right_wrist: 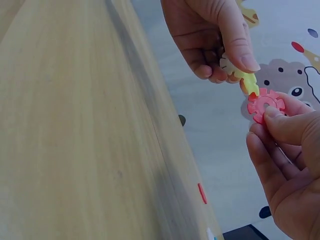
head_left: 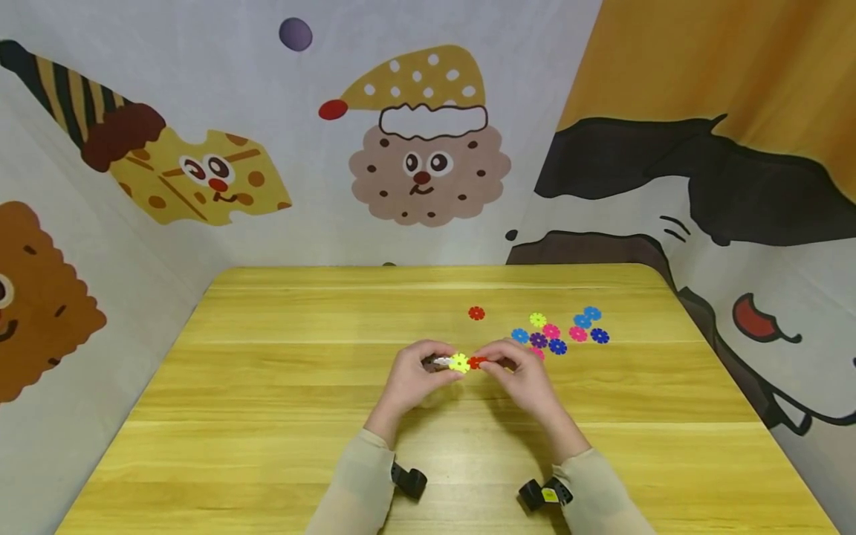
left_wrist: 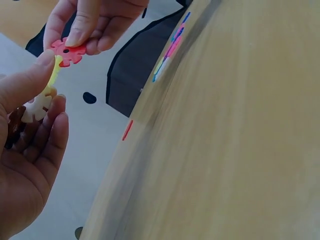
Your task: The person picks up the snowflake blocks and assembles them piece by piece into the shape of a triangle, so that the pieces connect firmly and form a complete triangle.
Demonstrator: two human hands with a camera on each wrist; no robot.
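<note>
Held up over the table, my left hand (head_left: pixel 416 377) grips a short chain of plastic snowflake discs. In the left wrist view the chain has a brown disc (left_wrist: pixel 15 124) deep in the palm, a white disc (left_wrist: pixel 38 108) and a yellow disc (head_left: pixel 459 363) at its outer end. My right hand (head_left: pixel 526 377) pinches a red snowflake disc (right_wrist: pixel 265 105) between thumb and fingers. The red disc meets the yellow one edge to edge, set at an angle to it; I cannot tell how deep their slots are engaged.
Beyond my right hand, several loose discs in blue, pink, purple and yellow lie on the wooden table (head_left: pixel 267 386), among them a dark blue disc (head_left: pixel 600 336). A single red disc (head_left: pixel 476 313) lies apart to their left. A cartoon-printed curtain (head_left: pixel 267 74) hangs behind the table.
</note>
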